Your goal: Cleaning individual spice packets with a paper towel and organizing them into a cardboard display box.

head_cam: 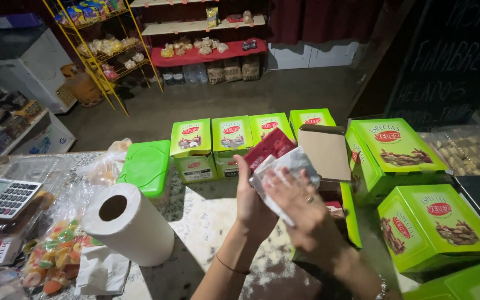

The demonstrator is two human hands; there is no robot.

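Note:
My left hand [251, 203] holds up a flat red packet [269, 147] above the counter. My right hand [301, 208] presses a crumpled white cloth or paper [284, 169] against that packet. Right behind the hands an open green box [351, 214] stands with its brown cardboard flap [325, 151] raised. A row of shut green boxes [231, 136] lines the far edge of the counter.
A roll of white paper towel [129, 222] lies on the marble counter [206, 216] at my left, beside a green plastic lid [147, 165], bagged sweets [54, 255] and a calculator [4, 197]. More green boxes [437, 228] stand at right. Shelves of goods [195, 47] stand beyond.

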